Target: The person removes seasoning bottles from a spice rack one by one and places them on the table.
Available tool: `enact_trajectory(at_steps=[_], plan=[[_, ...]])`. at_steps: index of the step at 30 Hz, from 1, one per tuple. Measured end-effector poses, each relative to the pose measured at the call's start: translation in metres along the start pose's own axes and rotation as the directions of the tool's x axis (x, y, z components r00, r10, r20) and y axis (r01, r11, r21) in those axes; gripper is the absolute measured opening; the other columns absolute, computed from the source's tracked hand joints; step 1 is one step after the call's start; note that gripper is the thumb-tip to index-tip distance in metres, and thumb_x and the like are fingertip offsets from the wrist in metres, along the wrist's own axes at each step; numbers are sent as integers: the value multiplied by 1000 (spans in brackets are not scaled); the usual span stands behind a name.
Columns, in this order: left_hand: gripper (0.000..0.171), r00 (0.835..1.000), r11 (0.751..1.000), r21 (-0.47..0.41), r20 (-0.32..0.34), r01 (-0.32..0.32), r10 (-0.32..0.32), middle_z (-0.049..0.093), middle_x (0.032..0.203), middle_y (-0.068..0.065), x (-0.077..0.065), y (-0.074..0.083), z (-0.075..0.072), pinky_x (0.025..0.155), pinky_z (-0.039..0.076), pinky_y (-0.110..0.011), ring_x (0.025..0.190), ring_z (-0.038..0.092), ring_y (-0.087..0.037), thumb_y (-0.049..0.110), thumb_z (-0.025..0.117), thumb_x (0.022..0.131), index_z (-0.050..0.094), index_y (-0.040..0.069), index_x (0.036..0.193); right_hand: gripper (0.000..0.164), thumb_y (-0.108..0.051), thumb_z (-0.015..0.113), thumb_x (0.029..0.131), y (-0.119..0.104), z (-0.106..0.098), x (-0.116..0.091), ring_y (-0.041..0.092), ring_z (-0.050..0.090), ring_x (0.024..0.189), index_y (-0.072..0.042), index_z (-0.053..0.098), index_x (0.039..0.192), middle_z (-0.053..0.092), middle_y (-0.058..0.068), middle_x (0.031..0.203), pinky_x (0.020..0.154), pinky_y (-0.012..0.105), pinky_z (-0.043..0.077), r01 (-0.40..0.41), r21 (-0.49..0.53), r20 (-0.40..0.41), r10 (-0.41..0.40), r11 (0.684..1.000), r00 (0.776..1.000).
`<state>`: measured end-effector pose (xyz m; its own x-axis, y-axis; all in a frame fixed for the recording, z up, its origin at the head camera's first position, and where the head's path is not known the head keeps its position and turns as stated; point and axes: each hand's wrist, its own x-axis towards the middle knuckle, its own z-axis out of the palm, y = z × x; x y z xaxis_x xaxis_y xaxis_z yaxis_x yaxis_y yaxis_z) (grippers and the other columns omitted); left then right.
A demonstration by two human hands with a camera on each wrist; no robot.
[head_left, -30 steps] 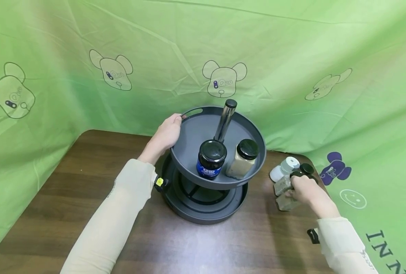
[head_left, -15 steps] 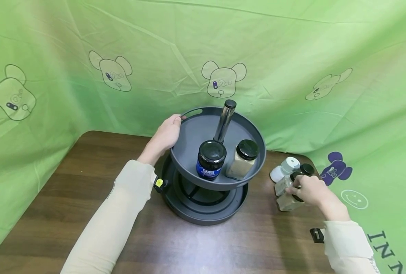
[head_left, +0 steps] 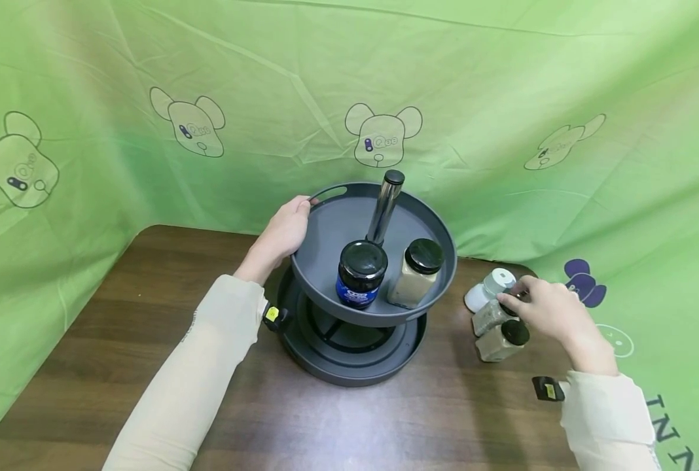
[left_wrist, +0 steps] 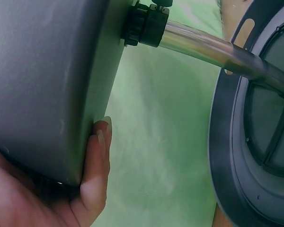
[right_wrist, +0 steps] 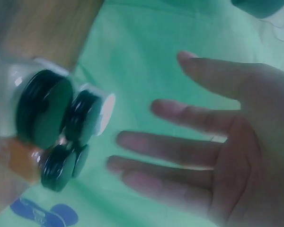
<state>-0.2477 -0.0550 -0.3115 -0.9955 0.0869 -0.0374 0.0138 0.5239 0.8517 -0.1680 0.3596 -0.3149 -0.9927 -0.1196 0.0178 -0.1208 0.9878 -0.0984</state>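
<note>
My left hand (head_left: 285,229) grips the rim of the upper round grey tray (head_left: 334,226) at its handle slot. In the left wrist view the fingers (left_wrist: 95,175) curl under that tray. On it stand a black-lidded jar with a blue label (head_left: 361,278) and a square, black-lidded jar of pale contents (head_left: 411,284). Over a cluster of jars at the right hovers my right hand (head_left: 552,314), its fingers spread and apart from the lids in the right wrist view. The cluster includes a white-capped bottle (head_left: 487,291), a speckled spice jar (head_left: 487,318) and a front spice jar (head_left: 497,345).
A metal post (head_left: 383,212) rises through the upper tray. Below is the lower round tray (head_left: 355,376), on the brown wooden table (head_left: 167,314). An orange-filled jar (right_wrist: 21,158) shows in the right wrist view. A green printed cloth (head_left: 267,78) hangs behind and beside the table.
My right hand has drawn back from the front spice jar's lid and shifted up and to the right, uncovering that lid. The left hand keeps its hold on the tray.
</note>
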Motion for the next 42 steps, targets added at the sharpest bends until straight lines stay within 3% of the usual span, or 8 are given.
enact_trajectory(at_steps=[4,9,17,23,28,42], plan=[[43,1000,1000,1,0,3,-3,34,147,-2,0,0,0,107,30,-44,136,30,-24,35,17,102,40,23,136,50,-51,47,91,-8,-7,0,30,65,78,-6,59,109,70,16,87,71,50,46,7,126,-51,-1,992,999],[43,1000,1000,0,-2,4,-4,35,147,-2,1,-1,0,106,31,-44,135,31,-24,35,18,102,41,22,136,56,-55,42,92,-18,-14,2,36,61,101,-9,52,123,64,20,112,81,50,44,-7,267,-73,28,964,997],[44,1000,1000,5,3,1,-1,34,147,-3,1,-1,1,107,31,-44,135,31,-24,35,17,102,40,21,136,58,-50,43,93,-29,-22,6,40,48,120,-12,39,137,49,19,135,95,55,36,39,381,-146,18,924,989],[44,1000,1000,2,2,-1,1,34,147,-2,2,-1,2,107,30,-44,135,31,-24,35,17,102,40,21,136,58,-46,47,93,-35,-28,5,43,42,125,-17,33,141,42,19,141,96,58,34,78,396,-178,-7,915,984],[44,1000,1000,3,-4,2,-2,34,147,-2,1,0,2,107,30,-44,135,31,-24,35,18,102,41,21,136,53,-45,43,95,-45,-36,3,43,41,125,-24,32,142,40,16,143,95,59,33,122,354,-167,-66,927,984],[44,1000,1000,-9,-1,-2,2,34,147,-3,0,0,0,107,31,-44,135,31,-25,35,17,102,40,21,136,53,-44,45,95,-85,-58,-3,34,32,135,-35,25,143,33,4,149,100,57,29,233,289,-155,-195,929,969]])
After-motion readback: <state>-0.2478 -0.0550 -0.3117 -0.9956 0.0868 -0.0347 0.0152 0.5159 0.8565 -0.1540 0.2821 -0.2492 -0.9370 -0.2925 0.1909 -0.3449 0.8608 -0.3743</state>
